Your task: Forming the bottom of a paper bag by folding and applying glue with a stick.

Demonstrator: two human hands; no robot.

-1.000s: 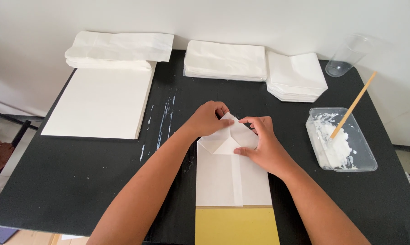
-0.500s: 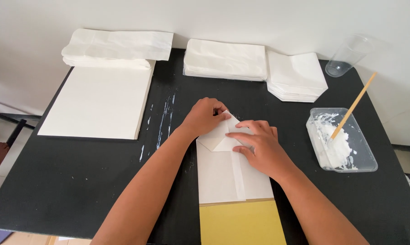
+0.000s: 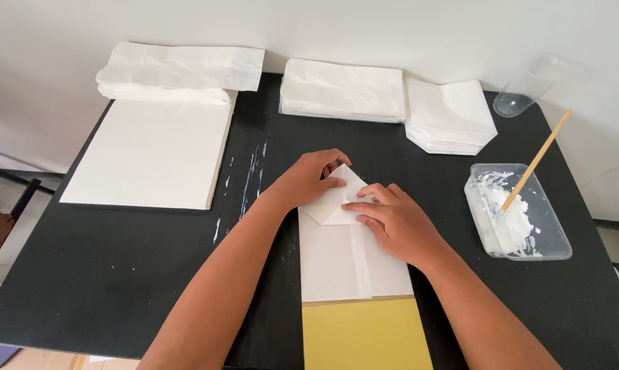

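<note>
Pressing flat: left hand point(image 3: 308, 179) and right hand point(image 3: 398, 223), fingers spread and gripping nothing, bear down on folded flap of white paper bag point(image 3: 344, 255) | bag lies mid black table point(image 3: 117, 274), over yellow sheet point(image 3: 364, 336) | paste tub point(image 3: 518, 216) right.

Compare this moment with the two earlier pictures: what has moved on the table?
The right hand slid left over the white paper bag and now lies flat on the folded flap. The left hand stays pressing the flap's top corner. The paste tub, stick and paper stacks are unchanged.
</note>
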